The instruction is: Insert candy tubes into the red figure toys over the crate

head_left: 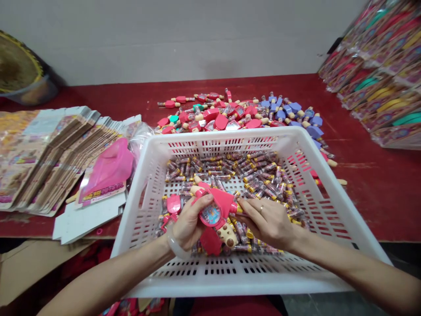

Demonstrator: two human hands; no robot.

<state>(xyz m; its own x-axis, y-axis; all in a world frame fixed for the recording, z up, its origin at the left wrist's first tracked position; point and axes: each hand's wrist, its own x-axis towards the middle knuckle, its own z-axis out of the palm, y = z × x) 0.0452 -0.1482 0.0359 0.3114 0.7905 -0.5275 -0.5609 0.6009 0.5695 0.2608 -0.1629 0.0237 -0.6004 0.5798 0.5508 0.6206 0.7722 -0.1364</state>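
Note:
Above a white plastic basket [253, 283], my left hand [190, 219] is closed around a red plastic toy [222, 201] with a round picture window and a cookie-like piece. Fingers of my right hand [268, 219] pinch a small clear tube with a yellow end [240, 209] against the toy's right side. Many similar tubes [259, 169] with yellow caps lie in the basket below. A loose red piece [173, 203] rests inside, left of my left hand.
Behind the basket are piles of red toy pieces [220, 121] and purple ones [295, 107]. Folded printed cards [62, 153] and a pink scoop-like piece [110, 166] lie left. Packaged toys [381, 79] are stacked at right. A round bowl [31, 92] stands back left.

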